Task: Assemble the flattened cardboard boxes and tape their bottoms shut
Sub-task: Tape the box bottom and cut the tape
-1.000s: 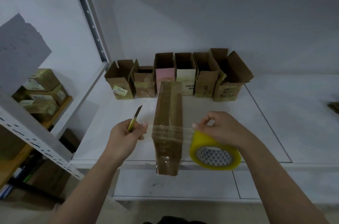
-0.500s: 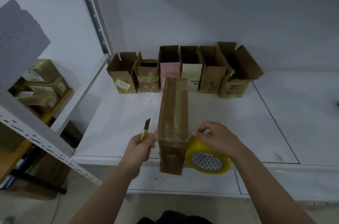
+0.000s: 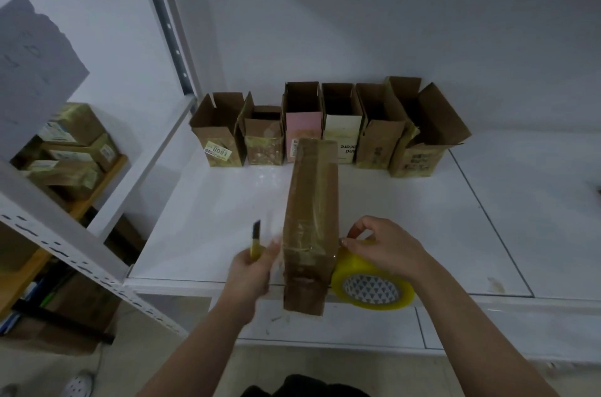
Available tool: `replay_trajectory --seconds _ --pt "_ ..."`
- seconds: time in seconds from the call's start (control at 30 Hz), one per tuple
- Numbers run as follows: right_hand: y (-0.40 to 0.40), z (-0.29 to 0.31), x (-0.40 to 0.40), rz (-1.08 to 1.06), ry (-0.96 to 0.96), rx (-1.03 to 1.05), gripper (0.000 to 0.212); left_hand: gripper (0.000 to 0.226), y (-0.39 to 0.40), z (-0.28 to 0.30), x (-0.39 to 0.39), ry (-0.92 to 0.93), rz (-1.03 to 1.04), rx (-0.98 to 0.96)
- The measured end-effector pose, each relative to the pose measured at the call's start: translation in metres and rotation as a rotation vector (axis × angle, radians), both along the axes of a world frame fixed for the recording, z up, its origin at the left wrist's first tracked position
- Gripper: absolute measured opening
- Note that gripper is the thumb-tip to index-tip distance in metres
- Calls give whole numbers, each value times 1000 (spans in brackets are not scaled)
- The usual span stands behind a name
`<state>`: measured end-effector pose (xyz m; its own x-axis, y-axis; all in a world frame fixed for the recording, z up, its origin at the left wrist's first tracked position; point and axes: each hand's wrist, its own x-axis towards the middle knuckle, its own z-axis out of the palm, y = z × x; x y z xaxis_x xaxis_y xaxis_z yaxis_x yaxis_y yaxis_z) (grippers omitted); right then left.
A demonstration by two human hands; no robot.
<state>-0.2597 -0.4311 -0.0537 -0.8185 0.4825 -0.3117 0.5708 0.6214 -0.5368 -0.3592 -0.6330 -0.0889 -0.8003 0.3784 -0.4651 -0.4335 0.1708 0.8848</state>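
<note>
**Box at the shelf edge, knife and tape beside it**

A long brown box (image 3: 310, 227) lies on the white shelf (image 3: 208, 217), its near end sticking out past the front edge. Clear tape shows as a band across the box close to that end.

The left hand (image 3: 252, 269) is curled around a knife (image 3: 255, 239) with a yellow handle, the dark blade pointing up and away. The hand sits just left of the box, its fingertips at the box's left side; the picture is blurred there, so contact cannot be told for sure.

The right hand (image 3: 385, 248) grips a yellow tape roll (image 3: 374, 287) from above, thumb and fingers bent over its rim. The roll stands against the box's right side, near the taped band, with a patterned white core facing the camera.

At the back of the shelf a row of six open boxes (image 3: 328, 130) stands upright, flaps up, side by side. The leftmost bears a yellow label; one has a pink front, and the one next to it a cream front.

To the left, beyond a grey upright (image 3: 166, 25), more boxes (image 3: 73, 149) are stacked on a wooden shelf (image 3: 97, 191)
</note>
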Motion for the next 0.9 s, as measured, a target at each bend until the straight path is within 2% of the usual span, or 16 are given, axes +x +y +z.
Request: replay_trajectory --seconds 0.1,0.23,0.3,0.37,0.43,0.5,0.57,0.67,0.77,0.83,0.9 --pt "0 -1 1 2 5 7 27 41 2 41 -19 183 -38 54" --pt "1 0 0 -2 23 -6 28 40 35 85 -14 446 -446 129" --pt "3 -2 1 -5 22 -32 28 42 52 88 -7 483 -658 53" --pt "7 -3 2 -1 46 -88 25 46 61 79 -6 472 -777 -66" --pt "11 0 7 13 98 -259 20 46 63 71 -10 470 -757 -142" --pt "15 4 15 41 135 -476 27 46 64 67 -11 489 -731 -162" --pt "19 5 21 69 152 -541 30 47 65 67 -10 506 -727 -177" --pt "20 0 21 72 160 -379 15 49 66 66 -10 514 -722 -208" --pt "20 1 18 112 -6 -33 26 47 64 66 -10 533 -730 -234" --pt "22 4 21 132 -19 -33 29 46 63 67 -10 525 -748 -233" --pt "25 6 27 165 56 -196 27 45 62 71 -10 504 -808 -242"
